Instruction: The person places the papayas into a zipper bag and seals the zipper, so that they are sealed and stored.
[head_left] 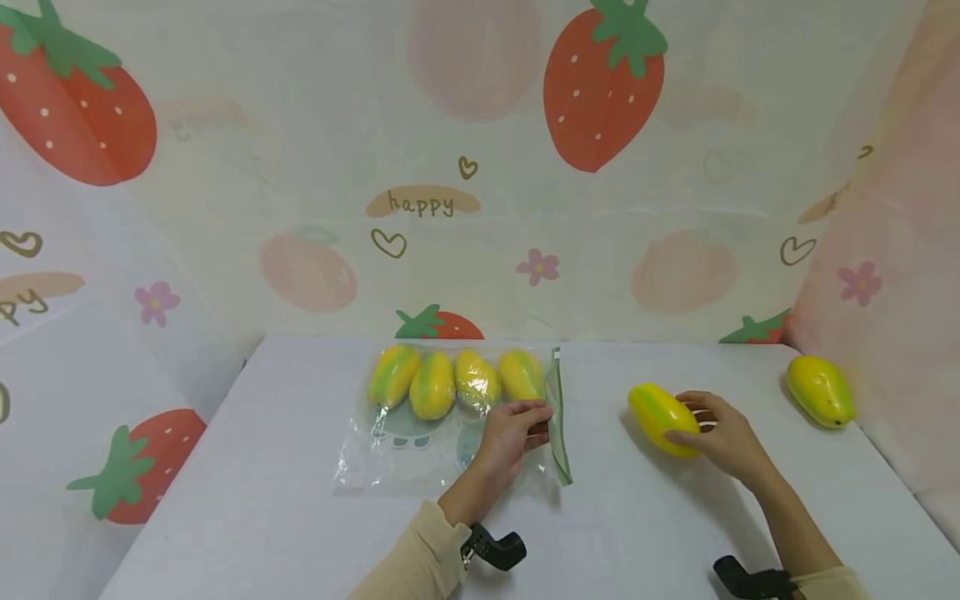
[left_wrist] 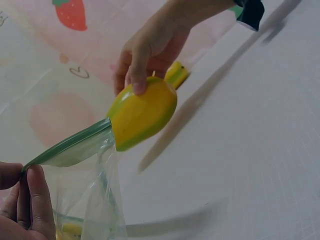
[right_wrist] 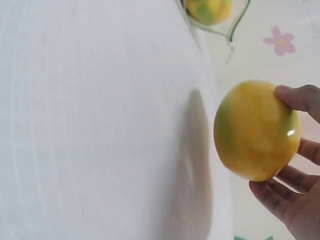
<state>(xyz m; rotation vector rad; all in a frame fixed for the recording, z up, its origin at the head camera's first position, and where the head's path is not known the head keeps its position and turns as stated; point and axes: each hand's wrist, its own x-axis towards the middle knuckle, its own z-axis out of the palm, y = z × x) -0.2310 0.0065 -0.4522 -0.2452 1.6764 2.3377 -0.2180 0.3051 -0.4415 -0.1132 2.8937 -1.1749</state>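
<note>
My right hand (head_left: 723, 433) holds a yellow-and-green papaya (head_left: 660, 419) over the table, thumb on one side and fingers on the other. In the right wrist view the papaya (right_wrist: 255, 130) stands apart from its shadow on the cloth. My left hand (head_left: 510, 437) pinches the green zip edge (head_left: 557, 417) of a clear plastic zip bag (head_left: 356, 458). The left wrist view shows this green edge (left_wrist: 75, 142) lifted and the bag's mouth spread, facing the held papaya. Several similar papayas (head_left: 432, 386) lie in a row inside the bag, along its far side.
Another papaya (head_left: 820, 392) lies by the right edge of the white-covered table (head_left: 247, 467). A printed cloth backdrop (head_left: 322, 150) with strawberries rises behind the table and along its sides. Black wrist cameras (head_left: 498, 547) are strapped on both forearms.
</note>
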